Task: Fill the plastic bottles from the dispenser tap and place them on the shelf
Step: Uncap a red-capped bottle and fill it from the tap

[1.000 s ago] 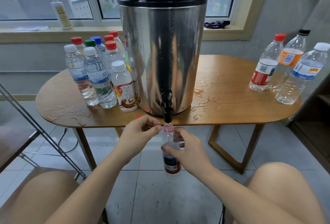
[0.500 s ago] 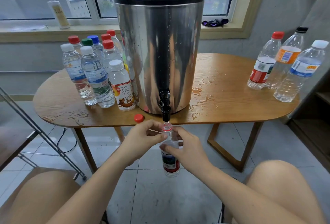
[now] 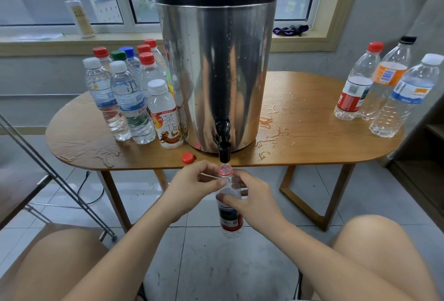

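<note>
Clear plastic bottle [image 3: 229, 219] hung at frame centre, below the table edge, with its uncapped mouth right under the tap [image 3: 224, 149]. Right hand [image 3: 254, 201] wrapped the bottle's shoulder from 3 o'clock, fingers curled round it above the label. Left hand [image 3: 192, 186] came in from 9 o'clock, thumb and forefinger pinched on the neck just under the red collar ring. Flow and fill level: could not tell.

Handling, judged: thin wall and light when empty. It would dent under a hard squeeze and slop from the open mouth, and would gain weight as it filled. Wet plastic was likely slippery. Best hold looked like the stiff neck plus the shoulder, not mid-label.

Red cap [image 3: 187, 158] lay loose on the table [image 3: 312, 137] at 7 o'clock of the steel dispenser [image 3: 216, 72], near the edge. Puddles [image 3: 271, 130] sat at its 4 o'clock. A capped bottle cluster [image 3: 131, 103] stood at its 9 o'clock, and three more bottles [image 3: 386, 77] at 3 o'clock, well apart. What looked like a shelf unit [image 3: 432, 130] showed partly at the right edge.
</note>
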A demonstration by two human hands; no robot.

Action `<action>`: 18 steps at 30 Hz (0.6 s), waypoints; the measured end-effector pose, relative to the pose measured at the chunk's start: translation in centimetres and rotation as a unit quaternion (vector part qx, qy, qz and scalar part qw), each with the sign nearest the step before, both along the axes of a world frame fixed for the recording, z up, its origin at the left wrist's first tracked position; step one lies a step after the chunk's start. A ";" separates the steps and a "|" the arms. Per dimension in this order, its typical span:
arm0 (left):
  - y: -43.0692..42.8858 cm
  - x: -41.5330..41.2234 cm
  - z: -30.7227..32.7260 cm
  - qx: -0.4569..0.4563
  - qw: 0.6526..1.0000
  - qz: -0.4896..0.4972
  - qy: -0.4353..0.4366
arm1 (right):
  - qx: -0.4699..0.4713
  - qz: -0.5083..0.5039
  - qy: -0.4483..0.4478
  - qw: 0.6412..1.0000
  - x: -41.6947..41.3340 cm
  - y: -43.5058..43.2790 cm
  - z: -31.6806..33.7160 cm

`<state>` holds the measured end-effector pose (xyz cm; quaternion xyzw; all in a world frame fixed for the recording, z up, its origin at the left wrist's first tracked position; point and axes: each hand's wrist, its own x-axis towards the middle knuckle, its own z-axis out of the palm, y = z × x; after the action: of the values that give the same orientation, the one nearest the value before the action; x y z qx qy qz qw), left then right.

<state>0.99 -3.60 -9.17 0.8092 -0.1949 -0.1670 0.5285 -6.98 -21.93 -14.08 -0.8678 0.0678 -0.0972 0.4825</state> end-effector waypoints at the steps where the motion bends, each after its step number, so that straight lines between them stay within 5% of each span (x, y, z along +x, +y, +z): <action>1: 0.0 0.0 0.0 0.002 1.000 0.000 -0.001 | -0.002 0.000 0.000 1.000 0.0 0.0 0.0; 18: -0.1 0.3 -0.2 -0.008 1.000 0.003 0.021 | -0.007 0.002 -0.003 1.000 -0.1 -0.1 0.3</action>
<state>1.24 -3.69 -9.40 0.8021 -0.1826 -0.1808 0.5391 -7.08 -22.04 -13.75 -0.8710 0.0646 -0.0992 0.4769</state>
